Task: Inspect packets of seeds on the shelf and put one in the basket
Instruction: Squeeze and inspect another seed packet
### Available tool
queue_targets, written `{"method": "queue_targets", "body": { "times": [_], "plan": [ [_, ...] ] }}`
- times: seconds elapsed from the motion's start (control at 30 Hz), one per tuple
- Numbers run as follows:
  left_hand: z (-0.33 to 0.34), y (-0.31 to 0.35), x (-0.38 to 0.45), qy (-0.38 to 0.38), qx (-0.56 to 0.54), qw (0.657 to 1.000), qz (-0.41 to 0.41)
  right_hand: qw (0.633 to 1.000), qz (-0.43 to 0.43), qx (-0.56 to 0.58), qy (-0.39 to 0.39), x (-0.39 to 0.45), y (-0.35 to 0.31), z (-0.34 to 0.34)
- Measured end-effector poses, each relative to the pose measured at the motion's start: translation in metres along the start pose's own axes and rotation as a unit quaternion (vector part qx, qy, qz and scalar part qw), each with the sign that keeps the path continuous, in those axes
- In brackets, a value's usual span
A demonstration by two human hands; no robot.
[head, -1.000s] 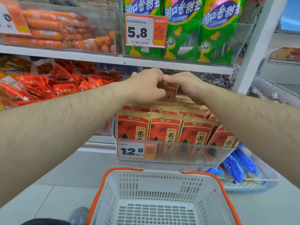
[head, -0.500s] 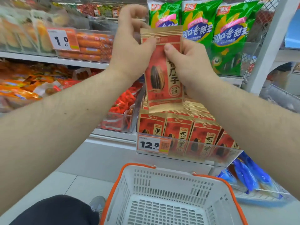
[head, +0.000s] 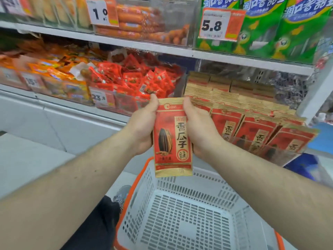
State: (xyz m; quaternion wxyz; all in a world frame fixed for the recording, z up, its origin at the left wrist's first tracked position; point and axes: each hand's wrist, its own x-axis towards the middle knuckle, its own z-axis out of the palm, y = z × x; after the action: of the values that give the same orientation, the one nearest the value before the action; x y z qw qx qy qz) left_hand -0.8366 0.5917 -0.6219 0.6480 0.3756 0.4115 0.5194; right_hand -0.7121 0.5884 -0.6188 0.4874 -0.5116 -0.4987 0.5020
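Head view looks down along two bare forearms at a run of white shop shelves (head: pixel 162 49) packed with snacks. The upper shelf carries clear bins of orange sausages (head: pixel 142 24) and tall green bags (head: pixel 266 27), with a price tag reading 5.8 (head: pixel 219 24) clipped in front of them. The shelf below holds a heap of small red sachets (head: pixel 137 78) on the left and, to the right, rows of red and gold seed packets (head: pixel 252 112) standing upright behind a clear front lip.

Low in the view sits a white slatted basket (head: pixel 182 219) with an orange rim, nothing visible inside it. A dark trouser leg (head: pixel 95 228) and a grey shoe (head: pixel 122 193) show just to its left.

Above the basket's far rim, in front of the lower shelf, both hands hold one seed packet (head: pixel 171 138) upright, printed face toward the camera, a dark sunflower seed pictured on it. The left hand (head: pixel 142 127) grips its left edge, thumb pressed on the gold top strip, fingers curled out of sight behind the packet. The right hand (head: pixel 200 127) grips the right edge the same way, thumb up on the top corner. The packet's lower end hangs free between the wrists, not touching the basket.
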Motion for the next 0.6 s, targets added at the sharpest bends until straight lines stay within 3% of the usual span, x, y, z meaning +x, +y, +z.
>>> {"method": "queue_targets", "body": {
  "times": [0.27, 0.6],
  "plan": [
    [-0.005, -0.023, -0.002, 0.024, 0.004, 0.997, -0.077, 0.996, 0.073, -0.030, -0.031, -0.005, 0.030, -0.013],
    [0.009, -0.024, 0.001, 0.041, 0.016, 0.996, -0.077, 0.992, 0.056, -0.074, -0.082, -0.010, 0.034, -0.040]
  ]
}}
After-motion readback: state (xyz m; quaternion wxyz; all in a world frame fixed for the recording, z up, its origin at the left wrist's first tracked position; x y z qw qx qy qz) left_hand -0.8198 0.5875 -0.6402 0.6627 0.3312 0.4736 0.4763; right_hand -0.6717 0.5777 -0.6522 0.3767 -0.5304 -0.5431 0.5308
